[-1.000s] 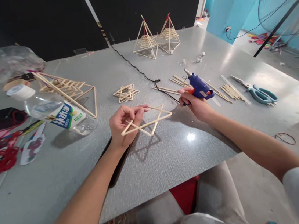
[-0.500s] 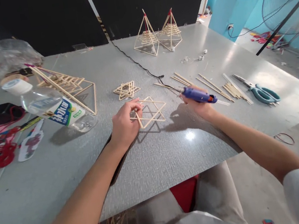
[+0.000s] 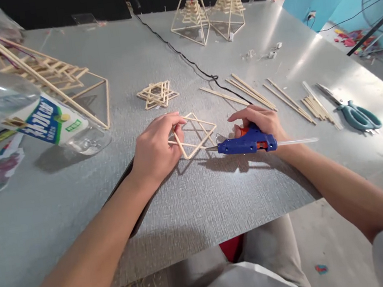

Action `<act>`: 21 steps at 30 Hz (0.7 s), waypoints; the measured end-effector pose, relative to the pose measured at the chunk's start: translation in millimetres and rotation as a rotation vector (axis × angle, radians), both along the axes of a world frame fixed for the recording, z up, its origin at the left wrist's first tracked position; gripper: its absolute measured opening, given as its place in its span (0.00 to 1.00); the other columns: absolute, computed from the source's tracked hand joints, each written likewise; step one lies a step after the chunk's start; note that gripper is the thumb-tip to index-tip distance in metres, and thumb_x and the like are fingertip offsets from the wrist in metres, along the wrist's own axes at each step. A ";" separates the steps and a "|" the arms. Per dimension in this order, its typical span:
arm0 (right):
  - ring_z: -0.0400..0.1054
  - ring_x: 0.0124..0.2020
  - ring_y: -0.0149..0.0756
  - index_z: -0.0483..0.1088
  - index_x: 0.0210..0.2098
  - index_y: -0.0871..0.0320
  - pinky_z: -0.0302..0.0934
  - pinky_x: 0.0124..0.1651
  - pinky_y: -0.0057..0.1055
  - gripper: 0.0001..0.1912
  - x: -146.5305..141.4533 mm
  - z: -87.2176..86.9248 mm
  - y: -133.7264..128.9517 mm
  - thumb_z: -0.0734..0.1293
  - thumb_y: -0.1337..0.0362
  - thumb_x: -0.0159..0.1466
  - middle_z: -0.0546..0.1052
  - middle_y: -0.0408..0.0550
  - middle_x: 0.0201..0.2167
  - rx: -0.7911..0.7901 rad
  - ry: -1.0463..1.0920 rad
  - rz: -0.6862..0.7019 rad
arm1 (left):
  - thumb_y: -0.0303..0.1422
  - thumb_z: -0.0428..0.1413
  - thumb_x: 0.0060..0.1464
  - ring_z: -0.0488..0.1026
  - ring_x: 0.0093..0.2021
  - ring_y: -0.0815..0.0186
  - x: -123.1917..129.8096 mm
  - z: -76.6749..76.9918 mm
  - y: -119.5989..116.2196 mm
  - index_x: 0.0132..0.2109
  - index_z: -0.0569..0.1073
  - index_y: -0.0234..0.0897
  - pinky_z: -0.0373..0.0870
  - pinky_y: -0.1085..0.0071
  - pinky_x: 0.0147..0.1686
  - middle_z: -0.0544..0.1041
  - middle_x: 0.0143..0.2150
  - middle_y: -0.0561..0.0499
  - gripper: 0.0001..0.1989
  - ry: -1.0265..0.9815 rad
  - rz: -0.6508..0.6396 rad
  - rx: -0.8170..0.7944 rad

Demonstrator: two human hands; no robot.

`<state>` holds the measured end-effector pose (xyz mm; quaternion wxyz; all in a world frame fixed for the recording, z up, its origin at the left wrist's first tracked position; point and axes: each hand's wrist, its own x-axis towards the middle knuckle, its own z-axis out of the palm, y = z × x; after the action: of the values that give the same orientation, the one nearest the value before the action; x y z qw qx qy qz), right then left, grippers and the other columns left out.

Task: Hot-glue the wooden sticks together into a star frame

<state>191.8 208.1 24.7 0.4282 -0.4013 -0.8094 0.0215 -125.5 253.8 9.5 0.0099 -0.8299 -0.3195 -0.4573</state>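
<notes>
Between the fingertips of my left hand (image 3: 159, 143) is the left side of a star-shaped frame (image 3: 197, 146) of thin wooden sticks, tilted above the tabletop. My right hand (image 3: 260, 122) is wrapped round a blue glue gun (image 3: 236, 146) with orange parts. A clear glue stick (image 3: 300, 141) pokes out of its back end. The nozzle points left and is at the right corner of the frame; whether it touches the wood I cannot tell. Behind my left hand lies a smaller stacked stick star (image 3: 158, 94).
Loose sticks (image 3: 250, 91) and teal-handled scissors (image 3: 356, 115) lie to the right. On the left a plastic bottle (image 3: 41, 114) stands before a stick pyramid (image 3: 50, 78). Two more pyramids (image 3: 194, 12) stand at the back. A black cord (image 3: 178, 52) crosses the table (image 3: 200, 208).
My right hand has turned the glue gun and brought its nozzle left to the star frame. My left hand keeps its hold. The view has tipped down and closer.
</notes>
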 end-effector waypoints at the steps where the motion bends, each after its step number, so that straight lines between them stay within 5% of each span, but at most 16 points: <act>1: 0.72 0.31 0.36 0.83 0.52 0.49 0.69 0.37 0.35 0.10 0.2 -0.6 -0.3 0.73 0.68 0.74 0.74 0.40 0.30 -0.010 -0.008 0.002 | 0.24 0.57 0.75 0.90 0.60 0.59 0.3 0.7 -0.6 0.56 0.80 0.43 0.88 0.62 0.62 0.91 0.56 0.48 0.11 0.000 -0.001 0.004; 15: 0.66 0.27 0.39 0.78 0.50 0.44 0.67 0.36 0.41 0.02 2.8 2.6 -4.4 0.72 0.57 0.80 0.69 0.40 0.28 -0.141 0.116 -0.086 | 0.24 0.55 0.76 0.89 0.63 0.57 1.0 10.7 -3.8 0.49 0.82 0.45 0.88 0.54 0.66 0.91 0.53 0.53 0.12 -0.041 -0.114 0.019; 21: 0.72 0.32 0.43 0.80 0.49 0.44 0.70 0.39 0.44 0.05 10.9 5.7 -0.3 0.71 0.54 0.81 0.74 0.44 0.30 -0.132 0.025 -0.076 | 0.25 0.55 0.77 0.89 0.62 0.57 -0.4 10.4 0.1 0.49 0.82 0.48 0.88 0.54 0.65 0.91 0.52 0.54 0.13 -0.081 -0.128 0.040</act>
<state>202.7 207.8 30.4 0.4112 -0.4587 -0.7852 0.0634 -125.9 254.0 20.0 -0.0157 -0.8289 -0.2569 -0.4967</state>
